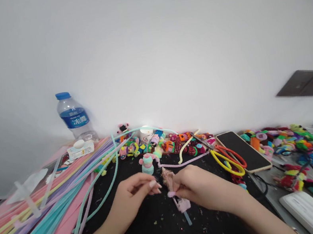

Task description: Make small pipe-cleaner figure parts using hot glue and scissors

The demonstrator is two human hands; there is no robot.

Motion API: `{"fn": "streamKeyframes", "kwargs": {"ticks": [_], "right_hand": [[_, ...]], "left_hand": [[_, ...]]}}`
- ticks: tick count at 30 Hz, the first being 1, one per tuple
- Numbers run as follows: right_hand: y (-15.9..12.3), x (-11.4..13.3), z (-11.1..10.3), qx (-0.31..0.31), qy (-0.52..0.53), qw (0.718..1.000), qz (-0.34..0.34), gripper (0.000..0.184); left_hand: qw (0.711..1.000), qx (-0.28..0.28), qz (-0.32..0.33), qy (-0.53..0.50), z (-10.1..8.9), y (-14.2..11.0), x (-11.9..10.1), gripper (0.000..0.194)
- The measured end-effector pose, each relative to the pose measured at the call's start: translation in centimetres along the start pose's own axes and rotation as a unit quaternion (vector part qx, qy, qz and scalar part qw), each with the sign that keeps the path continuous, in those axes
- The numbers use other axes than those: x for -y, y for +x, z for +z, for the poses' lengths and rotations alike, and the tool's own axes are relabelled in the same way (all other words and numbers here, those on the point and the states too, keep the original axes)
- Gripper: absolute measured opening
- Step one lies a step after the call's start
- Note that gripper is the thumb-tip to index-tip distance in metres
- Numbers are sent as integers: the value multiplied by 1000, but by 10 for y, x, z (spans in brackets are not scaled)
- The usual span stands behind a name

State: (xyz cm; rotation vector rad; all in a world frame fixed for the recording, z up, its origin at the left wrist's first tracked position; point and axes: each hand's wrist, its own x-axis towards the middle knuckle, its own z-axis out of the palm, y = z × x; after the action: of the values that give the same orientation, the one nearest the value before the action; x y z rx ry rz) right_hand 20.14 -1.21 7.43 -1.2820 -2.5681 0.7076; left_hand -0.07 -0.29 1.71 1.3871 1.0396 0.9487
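Note:
My right hand (pixel 196 186) pinches a short lilac piece of pipe cleaner (pixel 171 194) at its fingertips. Partly behind those fingers lies what looks like a small pink glue gun (pixel 183 205), its front crusted brown and a translucent stick (pixel 188 218) protruding from its rear. Just left of it, my left hand (pixel 137 191) has its thumb and fingers curled together. Whatever may be between those fingertips is hidden. Beyond my left hand stands a mint-green and pink fuzzy figure (pixel 147 164). A lilac pipe cleaner (pixel 184 163) stretches across the black mat (pixel 165 232) beyond the glue gun.
Bundled pastel pipe cleaners (pixel 54 207) cover the left side, with a water bottle (pixel 74 117) behind them. Colourful fuzzy figures (pixel 176 144) line the wall. Scissors (pixel 227 161) with red and yellow handles, a phone (pixel 245 149), cables and a white power strip (pixel 312 212) lie right.

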Motion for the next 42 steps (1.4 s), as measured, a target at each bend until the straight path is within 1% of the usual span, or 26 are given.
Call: {"fn": "streamKeyframes", "kwargs": {"ticks": [2, 4, 6, 8, 9, 10, 13, 15, 16, 18, 20, 24, 27, 28, 29, 30, 31, 32, 33, 34, 36, 38, 40, 42], "right_hand": [[-1, -3, -2, -10, -20, 1000, 19, 15], [-2, -4, -5, -13, -32, 999, 37, 13], [-3, -2, -8, -12, -35, 998, 56, 10], [-3, -1, -12, -6, -37, 996, 76, 9], [-3, -1, -13, -2, -39, 996, 84, 9], [-3, -1, -13, 0, -40, 995, 89, 9], [-3, -3, -11, 1, -44, 995, 92, 7], [-2, -6, -7, -2, -45, 995, 87, 6], [-2, -7, -6, -3, -46, 995, 83, 6], [-2, -9, -3, -5, -46, 996, 77, 7], [-3, -9, -2, -7, -45, 996, 75, 7], [-4, -8, -3, -9, -39, 997, 71, 7], [-4, -7, -3, -11, -42, 997, 70, 7], [-4, -7, -3, -14, -44, 996, 70, 7], [-3, -7, -3, -17, -46, 996, 69, 7], [-3, -7, -3, -18, -47, 996, 68, 7], [-3, -7, -3, -19, -47, 996, 67, 7], [-2, -7, -3, -21, -48, 996, 66, 7], [-2, -7, -3, -24, -48, 996, 64, 7], [-2, -6, -2, -28, -49, 996, 63, 8], [-1, -5, -2, -39, -49, 996, 61, 8], [0, -2, -2, -52, -44, 996, 61, 9], [1, 0, -2, -63, -33, 996, 61, 10], [2, 2, -2, -75, -22, 995, 62, 11]], "left_hand": [[995, -72, 44, 45, -10, 5, -3, 15], [979, -124, 91, 133, -22, 11, -5, 15], [945, -159, 134, 251, -35, 17, -7, 17], [905, -181, 163, 348, -47, 23, -8, 14], [890, -184, 154, 387, -51, 25, -8, 13], [878, -178, 130, 425, -55, 26, -8, 14], [835, -176, 37, 520, -63, 29, -6, 20], [808, -167, -21, 565, -67, 29, -3, 25], [797, -158, -45, 581, -68, 30, -2, 26], [789, -140, -70, 594, -71, 30, 1, 27], [796, -136, -73, 585, -72, 30, 3, 23], [831, -152, -46, 533, -72, 32, 3, 18], [868, -158, -15, 471, -69, 34, 0, 23], [886, -157, -8, 436, -67, 34, -1, 26], [918, -149, -5, 368, -65, 35, -2, 28], [952, -132, -7, 276, -63, 35, -2, 29], [979, -109, -12, 174, -61, 35, -3, 29], [993, -84, -17, 76, -59, 34, -4, 28], [998, -65, -21, -2, -58, 33, -5, 26], [997, -48, -24, -53, -57, 32, -6, 24], [996, -10, -28, -89, -56, 29, -9, 22], [989, 45, -36, -135, -55, 26, -11, 26], [983, 94, -50, -150, -52, 24, -12, 30], [985, 113, -57, -120, -48, 22, -11, 30]]}}
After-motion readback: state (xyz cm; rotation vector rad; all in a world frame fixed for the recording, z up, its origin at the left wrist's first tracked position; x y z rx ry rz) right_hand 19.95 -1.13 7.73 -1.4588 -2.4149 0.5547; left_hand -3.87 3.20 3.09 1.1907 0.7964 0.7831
